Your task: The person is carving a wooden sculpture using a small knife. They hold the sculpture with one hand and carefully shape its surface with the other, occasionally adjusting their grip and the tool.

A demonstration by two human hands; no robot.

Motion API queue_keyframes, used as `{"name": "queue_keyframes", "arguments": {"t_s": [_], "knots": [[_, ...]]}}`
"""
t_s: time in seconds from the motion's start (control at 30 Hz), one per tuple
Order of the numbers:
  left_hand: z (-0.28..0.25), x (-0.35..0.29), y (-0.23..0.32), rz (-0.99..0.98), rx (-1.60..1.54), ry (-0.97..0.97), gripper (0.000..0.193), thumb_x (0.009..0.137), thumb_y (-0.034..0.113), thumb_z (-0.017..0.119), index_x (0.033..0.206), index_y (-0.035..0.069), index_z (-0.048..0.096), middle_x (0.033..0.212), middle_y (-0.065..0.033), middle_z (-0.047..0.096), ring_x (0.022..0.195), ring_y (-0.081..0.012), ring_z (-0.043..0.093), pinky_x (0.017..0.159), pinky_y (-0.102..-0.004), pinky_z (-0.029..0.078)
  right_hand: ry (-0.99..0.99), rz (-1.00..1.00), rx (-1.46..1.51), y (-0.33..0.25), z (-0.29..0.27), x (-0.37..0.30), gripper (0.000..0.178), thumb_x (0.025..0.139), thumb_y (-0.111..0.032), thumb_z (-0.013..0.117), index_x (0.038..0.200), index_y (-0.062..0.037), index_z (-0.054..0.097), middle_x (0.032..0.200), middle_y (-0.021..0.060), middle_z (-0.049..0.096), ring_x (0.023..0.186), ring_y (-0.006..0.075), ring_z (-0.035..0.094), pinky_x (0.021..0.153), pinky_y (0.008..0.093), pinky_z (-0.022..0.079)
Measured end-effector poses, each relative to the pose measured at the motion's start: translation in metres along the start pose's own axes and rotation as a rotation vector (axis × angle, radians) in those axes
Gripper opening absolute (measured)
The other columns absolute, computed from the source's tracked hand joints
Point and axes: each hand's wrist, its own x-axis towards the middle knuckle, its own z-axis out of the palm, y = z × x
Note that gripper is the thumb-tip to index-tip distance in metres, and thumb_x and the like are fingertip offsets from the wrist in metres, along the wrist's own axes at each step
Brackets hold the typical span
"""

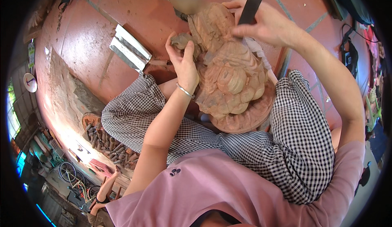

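Observation:
A carved reddish-brown wooden figure (230, 78) on a round base (243, 123) stands between my checked trouser legs. Folds and rounded petal-like shapes cover its surface. My left hand (184, 59) has its thumb and fingers around a greyish-brown knobbly part (182, 41) at the figure's left side. On the upper right of the carving rests my right hand (265, 24), slightly blurred. Its thumb and fingers are closed on a dark flat strip (253, 2) that points up and away; whether this is a blade or folded abrasive I cannot tell. The figure's far end is blurred.
Folded white sheets (130, 49) lie on the red tiled floor (77, 35) to the left. A round container of many tool handles (108, 143) is beside my left knee. Another person's arm (108, 186) shows at lower left, near a bicycle (69, 173). A black strap (347, 49) lies at right.

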Motion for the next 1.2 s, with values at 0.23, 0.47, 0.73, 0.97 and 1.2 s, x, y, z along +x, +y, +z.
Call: {"name": "queue_keyframes", "arguments": {"t_s": [0.23, 0.47, 0.73, 0.97, 1.2], "knots": [[-0.001, 0.002, -0.003, 0.011, -0.060, -0.023, 0.050, 0.093, 0.003, 0.059, 0.136, 0.006, 0.035, 0.124, -0.0078, 0.049, 0.109, -0.0164, 0.051, 0.098, -0.0305, 0.042, 0.125, -0.080, -0.045, -0.001, 0.022, -0.008, 0.026, 0.086, -0.023, 0.070, 0.089, 0.0007, 0.060, 0.133, 0.0142, 0.058, 0.103, 0.0208, 0.061, 0.091, 0.0348, 0.050], [0.004, -0.001, 0.005, -0.018, -0.084, -0.014, 0.050, 0.093, 0.001, 0.058, 0.137, 0.006, 0.034, 0.123, -0.0091, 0.051, 0.108, -0.0167, 0.052, 0.097, -0.0300, 0.044, -0.025, 0.092, -0.046, -0.015, 0.008, 0.003, 0.061, 0.081, -0.025, 0.070, 0.134, -0.0002, 0.051, 0.115, 0.0206, 0.062, 0.104, 0.0319, 0.062, 0.092, 0.0408, 0.049], [0.001, 0.001, 0.002, 0.005, -0.066, -0.024, 0.051, 0.093, 0.000, 0.058, 0.137, 0.006, 0.034, 0.121, -0.0088, 0.052, 0.108, -0.0159, 0.052, 0.096, -0.0296, 0.044, -0.111, 0.219, -0.105, -0.029, 0.013, 0.004, 0.062, 0.084, -0.020, 0.070, 0.137, 0.0013, 0.047, 0.112, 0.0182, 0.065, 0.106, 0.0264, 0.063, 0.095, 0.0365, 0.048], [0.000, 0.002, -0.002, 0.021, -0.063, -0.022, 0.050, 0.092, 0.000, 0.058, 0.136, 0.006, 0.035, 0.118, -0.0077, 0.052, 0.105, -0.0148, 0.052, 0.093, -0.0283, 0.044, 0.007, 0.047, -0.165, -0.022, 0.025, 0.003, 0.058, 0.084, -0.019, 0.068, 0.135, 0.0018, 0.050, 0.109, 0.0192, 0.066, 0.100, 0.0280, 0.065, 0.090, 0.0361, 0.050], [0.000, 0.002, -0.003, 0.041, -0.048, -0.047, 0.049, 0.092, 0.001, 0.059, 0.136, 0.006, 0.038, 0.123, -0.0086, 0.053, 0.111, -0.0182, 0.054, 0.097, -0.0318, 0.045, 0.203, -0.140, -0.252, -0.014, 0.040, -0.006, 0.057, 0.085, -0.017, 0.067, 0.136, 0.0026, 0.048, 0.109, 0.0186, 0.066, 0.099, 0.0288, 0.065, 0.089, 0.0368, 0.050]]}}
